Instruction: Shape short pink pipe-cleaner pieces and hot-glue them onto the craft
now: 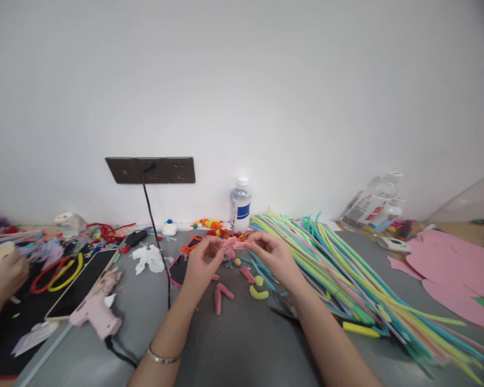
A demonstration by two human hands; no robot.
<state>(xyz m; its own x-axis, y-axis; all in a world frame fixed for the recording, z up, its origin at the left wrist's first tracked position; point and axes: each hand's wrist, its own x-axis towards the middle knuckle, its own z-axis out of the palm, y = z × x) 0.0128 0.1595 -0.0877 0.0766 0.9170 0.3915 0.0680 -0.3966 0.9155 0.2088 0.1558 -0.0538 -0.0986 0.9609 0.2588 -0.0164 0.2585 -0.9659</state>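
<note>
Both hands meet above the grey table, around a small pink fuzzy figure (228,251) with a dark eye-like spot. My left hand (205,262) pinches the figure's left side. On the other side, my right hand (271,255) has thumb and finger closed on a pink fuzzy strip (240,245) that extends from the figure. Bent pink pieces (222,294), a yellow curved piece (258,293) and a small yellow ball (258,280) lie on the table below the hands.
A bottle (241,207) stands by the wall. Pipe cleaners (347,269) spread across the right. At left are a pink glue gun (97,316), its black cable, a phone (83,285) and another person's hand (8,277). Scissors (284,314) lie near my right forearm.
</note>
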